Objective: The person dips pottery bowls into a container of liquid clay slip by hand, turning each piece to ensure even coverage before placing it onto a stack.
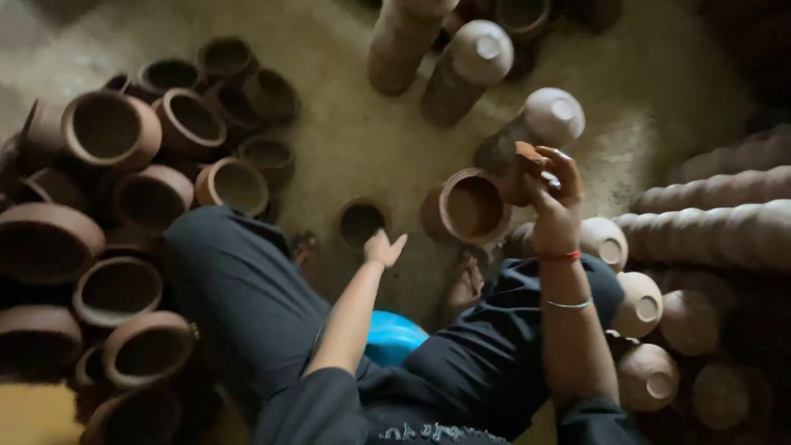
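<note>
I sit low on the ground with dark trousers and bare feet. My left hand (pixel 385 247) reaches forward, fingers apart and holding nothing, just right of a small clay pot (pixel 361 221) standing mouth-up on the floor. My right hand (pixel 556 198) is raised and shut on a small reddish-brown lump (pixel 526 158). That hand is right beside a tilted clay pot (pixel 468 206) whose mouth faces me; I cannot tell whether the hand touches this pot.
Several open clay pots (pixel 111 128) crowd the left side. Upturned pots (pixel 641 303) and long stacked rows (pixel 717 231) fill the right. Stacks of pots (pixel 470 62) lie at the top. A blue seat (pixel 394 336) shows between my legs. Sandy floor (pixel 362 132) lies ahead.
</note>
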